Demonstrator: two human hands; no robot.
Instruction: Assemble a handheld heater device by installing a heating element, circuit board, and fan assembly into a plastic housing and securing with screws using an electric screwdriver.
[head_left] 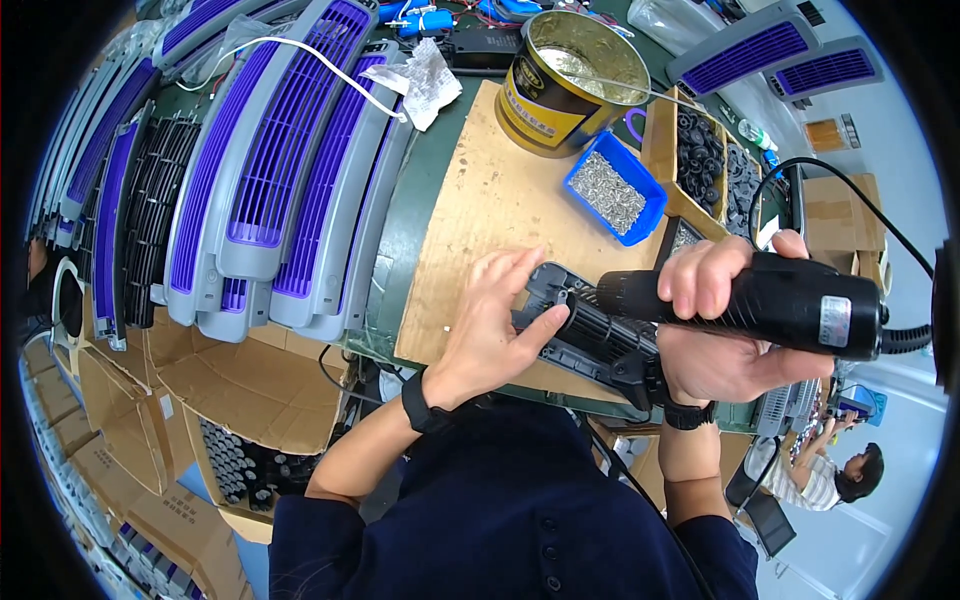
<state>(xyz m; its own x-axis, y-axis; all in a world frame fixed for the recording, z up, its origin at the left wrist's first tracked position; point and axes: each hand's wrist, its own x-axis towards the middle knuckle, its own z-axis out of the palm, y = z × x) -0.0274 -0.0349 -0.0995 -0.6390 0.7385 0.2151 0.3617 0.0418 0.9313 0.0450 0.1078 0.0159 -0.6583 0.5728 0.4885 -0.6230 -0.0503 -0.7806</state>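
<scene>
A black electric screwdriver (775, 303) lies nearly level in my right hand (715, 330), its fingers wrapped round the body. Its narrower end points left, above a grey fan housing (545, 285) with a long black slotted fan roller (605, 335) inside. My left hand (500, 325) grips the far left end of that housing, thumb across the black end part and fingers along the outer side. At the other end of the roller sits a black motor-like block (632, 375), partly hidden by my right hand. Any screw at the screwdriver's tip is too small to make out.
Under the work lies a wooden board (465, 220). Beyond it stand a blue tray of small screws (610, 192), a yellow-and-black can (545, 105) and a wooden box of black parts (698, 165). Grey-and-purple fan covers (265, 190) fill the left. A person (815, 475) works at far right.
</scene>
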